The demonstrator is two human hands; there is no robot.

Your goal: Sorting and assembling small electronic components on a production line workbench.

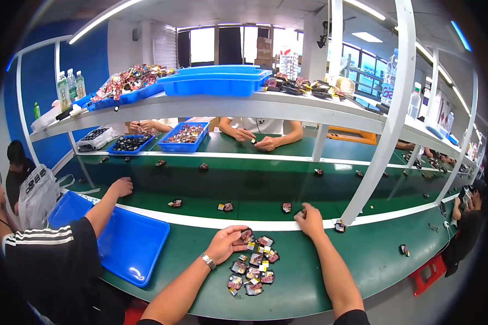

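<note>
My left hand (226, 245), with a metal watch on its wrist, has its thumb and fingers closed on a small electronic module (247, 235) at the top of a loose cluster. The cluster (254, 265) is several black-edged modules with reddish boards and yellow-and-white tabs, lying on the green bench top. My right hand (310, 221) is over the white strip at the belt's near edge. Its fingers are slightly apart, just right of a single module (286, 207) on the belt; no held thing shows in it.
A green conveyor belt (260, 187) with scattered modules runs across in front. Blue trays (133, 246) sit at my left beside a co-worker's arm (100, 208). A white post (382, 124) rises right of my right hand. Overhead, a shelf (211, 103) bears trays and parts. Co-workers' hands (257, 142) are opposite.
</note>
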